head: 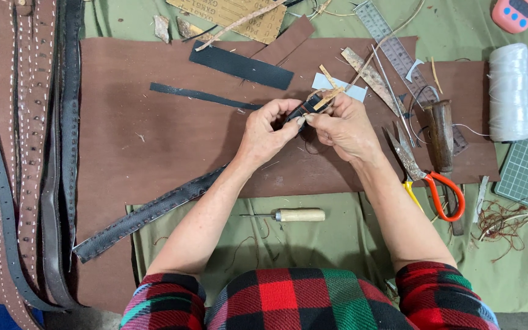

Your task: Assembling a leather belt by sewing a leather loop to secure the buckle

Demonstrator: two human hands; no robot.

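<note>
at the centre of the frame the left hand (264, 131) and right hand (343, 125) meet, fingertips pinching the end of a black stitched strap (148, 214) that trails to the lower left across a brown leather sheet (154, 140). right of the hands lie orange-handled scissors (426, 177) and a white thread spool (509, 91). a wooden-handled awl (291, 215) rests on the green cloth-covered surface (337, 238) below them.

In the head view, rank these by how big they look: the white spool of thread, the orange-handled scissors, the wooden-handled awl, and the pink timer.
1. Orange-handled scissors and white spool of thread: look alike, unsure which is larger.
2. Wooden-handled awl.
3. Pink timer, though the frame edge cuts it off.
</note>
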